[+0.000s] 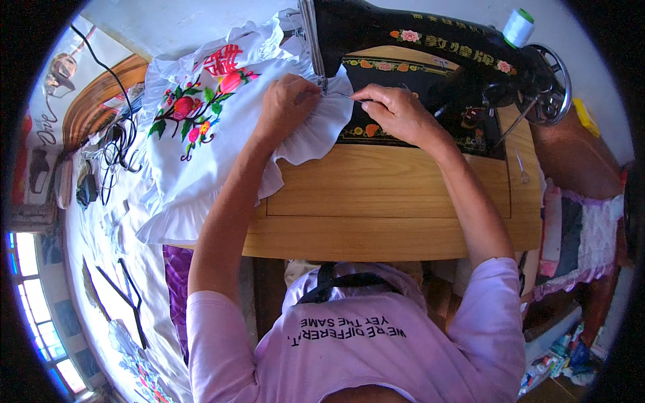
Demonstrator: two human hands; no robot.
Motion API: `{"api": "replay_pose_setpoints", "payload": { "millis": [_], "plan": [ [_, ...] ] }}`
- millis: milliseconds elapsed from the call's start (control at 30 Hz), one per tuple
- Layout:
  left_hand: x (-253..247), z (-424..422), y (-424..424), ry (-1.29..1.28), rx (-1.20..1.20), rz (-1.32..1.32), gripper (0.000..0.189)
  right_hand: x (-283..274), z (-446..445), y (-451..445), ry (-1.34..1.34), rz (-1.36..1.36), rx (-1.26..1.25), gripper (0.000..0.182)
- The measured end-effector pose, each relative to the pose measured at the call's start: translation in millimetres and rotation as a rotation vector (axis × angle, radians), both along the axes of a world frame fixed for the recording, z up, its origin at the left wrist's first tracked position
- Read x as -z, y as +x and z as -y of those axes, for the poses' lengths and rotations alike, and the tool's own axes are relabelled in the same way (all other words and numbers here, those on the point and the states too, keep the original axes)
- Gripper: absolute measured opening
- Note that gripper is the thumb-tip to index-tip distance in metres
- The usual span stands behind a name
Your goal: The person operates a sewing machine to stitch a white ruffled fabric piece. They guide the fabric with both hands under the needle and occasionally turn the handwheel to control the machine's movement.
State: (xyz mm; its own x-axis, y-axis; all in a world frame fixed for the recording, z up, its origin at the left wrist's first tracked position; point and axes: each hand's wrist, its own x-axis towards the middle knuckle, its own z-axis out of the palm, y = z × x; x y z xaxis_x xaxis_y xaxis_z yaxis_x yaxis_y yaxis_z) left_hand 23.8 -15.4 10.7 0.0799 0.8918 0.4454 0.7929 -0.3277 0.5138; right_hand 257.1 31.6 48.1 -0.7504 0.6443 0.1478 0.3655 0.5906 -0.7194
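A black sewing machine (373, 30) with painted flowers stands at the top of the view on a wooden table (383, 201). White ruffled fabric (201, 146), embroidered with red fruit, flowers and green leaves, spreads left from its needle area. My left hand (291, 106) rests on the ruffle beside the presser foot, thumb and fingers together; whether it pinches cloth is hidden. My right hand (398, 112) pinches a thin metal tool (344, 95), whose tip points at the presser foot. A spool of white thread (519, 29) stands on the machine arm, left of the handwheel (546, 85).
Small scissors or a similar metal tool (523, 169) lie near the table's right edge. Black cables (116, 146) hang over white cloth at left. A dark forked object (133, 302) lies on that cloth. A stool with lacy fabric (594, 237) is at right.
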Motion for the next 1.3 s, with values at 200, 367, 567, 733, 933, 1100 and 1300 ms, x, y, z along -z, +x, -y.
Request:
{"api": "replay_pose_setpoints", "payload": {
  "millis": [200, 367, 567, 733, 933, 1100, 1300],
  "plan": [
    [9.1, 2.0, 0.2, 0.084, -0.007, -0.031, 0.013, 2.3, -8.1, -10.7, 0.125, 0.015, -0.035, 0.021],
    [10.4, 3.0, -2.2, 0.097, -0.001, -0.073, 0.015, 4.8, -7.8, -18.2, 0.128, 0.025, -0.032, 0.02],
    [9.9, 4.2, -2.7, 0.079, -0.004, -0.063, 0.016, 15.3, -8.6, -24.2, 0.112, 0.034, -0.015, 0.02],
    [9.3, 3.7, -3.2, 0.064, 0.01, -0.05, 0.017, 15.4, -6.3, -26.4, 0.135, 0.015, -0.042, 0.02],
    [8.8, 2.8, -3.8, 0.068, 0.003, -0.041, 0.016, 25.1, -3.9, -29.5, 0.192, -0.008, 0.008, 0.018],
    [11.4, -1.4, -4.3, 0.071, -0.008, -0.051, 0.015, 26.7, 1.0, -32.8, 0.263, 0.002, 0.046, 0.015],
    [9.3, -2.7, -2.8, 0.066, -0.016, -0.07, 0.013, 31.1, 5.0, -33.9, 0.301, 0.003, 0.083, 0.014]
  ]
}}
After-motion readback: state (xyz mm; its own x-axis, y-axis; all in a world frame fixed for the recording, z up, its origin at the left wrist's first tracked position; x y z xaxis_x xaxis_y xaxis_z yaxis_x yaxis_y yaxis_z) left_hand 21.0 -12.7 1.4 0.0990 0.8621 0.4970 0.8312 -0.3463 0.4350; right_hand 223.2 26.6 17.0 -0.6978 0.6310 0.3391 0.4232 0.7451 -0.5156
